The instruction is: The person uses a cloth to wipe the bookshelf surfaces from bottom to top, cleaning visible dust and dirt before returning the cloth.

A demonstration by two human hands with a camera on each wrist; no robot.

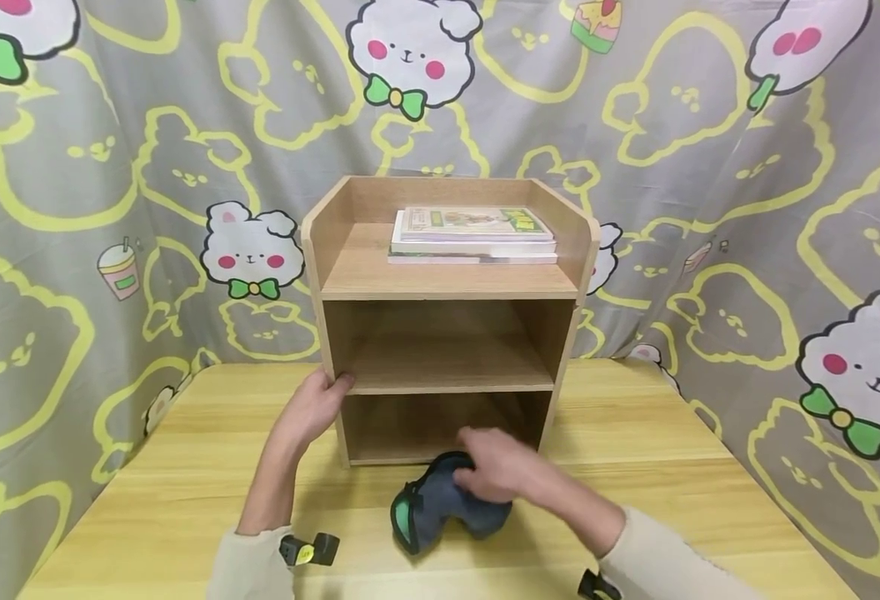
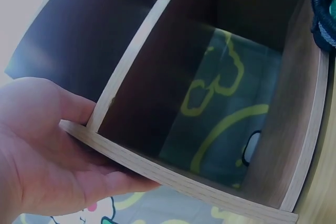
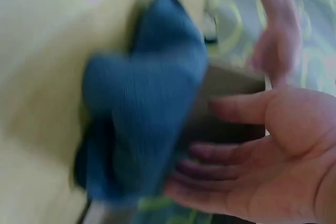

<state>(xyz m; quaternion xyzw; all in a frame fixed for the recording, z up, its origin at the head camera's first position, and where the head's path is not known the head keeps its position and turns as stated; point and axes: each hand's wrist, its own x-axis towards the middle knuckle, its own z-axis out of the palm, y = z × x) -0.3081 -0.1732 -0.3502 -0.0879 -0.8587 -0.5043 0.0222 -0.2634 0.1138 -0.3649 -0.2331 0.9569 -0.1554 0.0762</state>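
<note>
My left hand [image 1: 311,407] grips the left side panel of a small wooden shelf unit [image 1: 451,389]. In the left wrist view the thumb lies on the inner side of that panel, by the middle board, with the fingers along the outside. A soft dark blue fabric item [image 1: 440,504] with black trim and a green patch lies on the table in front of the lowest compartment; its kind is unclear. Over its right part is my right hand [image 1: 496,464], fingers extended. In the blurred right wrist view, the fingertips are beside the blue fabric [image 3: 152,87]; contact is hard to tell.
Several books [image 1: 473,236] are stacked on the shelf unit's top board, between its raised sides. The unit stands on a light wood-grain table [image 1: 635,467]. A grey curtain [image 1: 500,125] with cartoon animals hangs behind and on both sides.
</note>
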